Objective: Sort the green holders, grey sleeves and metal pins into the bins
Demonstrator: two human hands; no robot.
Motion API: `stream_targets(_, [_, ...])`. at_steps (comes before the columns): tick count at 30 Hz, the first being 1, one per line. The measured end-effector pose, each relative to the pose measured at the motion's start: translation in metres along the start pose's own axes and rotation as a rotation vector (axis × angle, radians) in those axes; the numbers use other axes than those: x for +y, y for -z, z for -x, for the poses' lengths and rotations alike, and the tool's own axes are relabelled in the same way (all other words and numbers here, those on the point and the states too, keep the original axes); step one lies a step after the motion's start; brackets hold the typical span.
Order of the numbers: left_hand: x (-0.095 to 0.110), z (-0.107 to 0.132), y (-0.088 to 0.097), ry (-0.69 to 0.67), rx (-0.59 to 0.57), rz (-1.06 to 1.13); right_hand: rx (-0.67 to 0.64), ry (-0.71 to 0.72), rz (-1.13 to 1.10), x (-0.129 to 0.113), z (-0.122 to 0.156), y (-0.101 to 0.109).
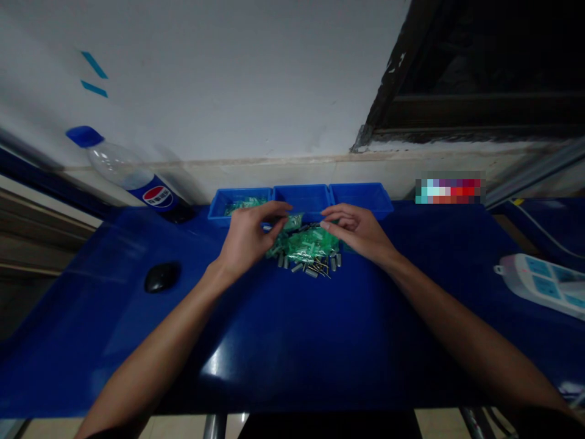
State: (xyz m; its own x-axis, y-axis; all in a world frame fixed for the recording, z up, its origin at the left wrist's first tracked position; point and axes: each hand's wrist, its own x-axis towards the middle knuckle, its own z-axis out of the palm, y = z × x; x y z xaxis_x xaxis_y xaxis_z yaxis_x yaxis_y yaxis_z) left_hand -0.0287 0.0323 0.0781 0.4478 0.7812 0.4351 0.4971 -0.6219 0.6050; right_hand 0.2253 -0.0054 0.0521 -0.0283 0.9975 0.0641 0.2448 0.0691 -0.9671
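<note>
A heap of small green pieces (311, 242) lies on the blue table (292, 329), with several small grey metal cylinders and pins (307, 266) at its near edge. My left hand (249, 238) rests at the heap's left side, thumb and fingers pinched on one green piece (292, 222). My right hand (356, 230) hovers at the heap's right side, fingers curled and touching the green pieces. Three blue bins stand in a row behind the heap: the left bin (237, 204) holds green pieces, the middle bin (302, 198) and right bin (361, 196) look empty.
A Pepsi bottle (137, 180) lies tilted at the back left against the wall. A black rounded object (161, 276) sits left of my left arm. A white power strip (543, 283) lies at the right edge. A white wall rises behind the bins.
</note>
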Motion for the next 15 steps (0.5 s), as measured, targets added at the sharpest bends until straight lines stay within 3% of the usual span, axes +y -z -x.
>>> stream_targets(6, [0.012,-0.003,-0.005,0.256,-0.040,0.545,-0.130,-0.027,-0.082,-0.002,0.003,-0.003])
stream_targets(11, [0.010,-0.003,-0.010,0.353,-0.137,0.652,-0.056,-0.050,-0.123,-0.003,0.004,-0.002])
stream_targets(15, [0.009,-0.001,-0.015,0.337,-0.189,0.673,-0.041,-0.059,-0.129,-0.005,0.003,-0.002])
